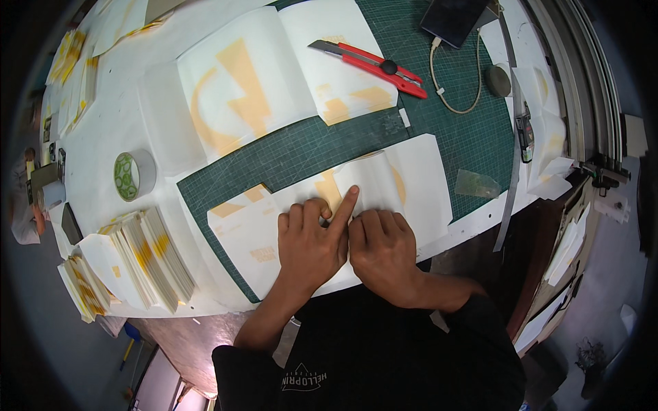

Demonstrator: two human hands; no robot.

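Note:
A white printed sheet point(240, 236) with pale orange shapes lies in front of me, a curled flap point(370, 181) folded over at its middle. My left hand point(308, 243) rests palm down on it. Its index finger is stretched out onto the flap, while the other fingers bend and the thumb is hidden. Close beside it, my right hand point(384, 253) has its fingers curled down at the flap's near side; the paper under them is covered. Beneath the sheet is a green cutting mat point(295, 151).
Another printed sheet point(253, 89) lies farther back, with a red utility knife point(380, 66) on it. A phone point(449, 20) with a cable sits at the far right. On the left are a tape roll point(140, 175) and stacked folded prints point(147, 257). A metal ruler point(510, 198) lies right.

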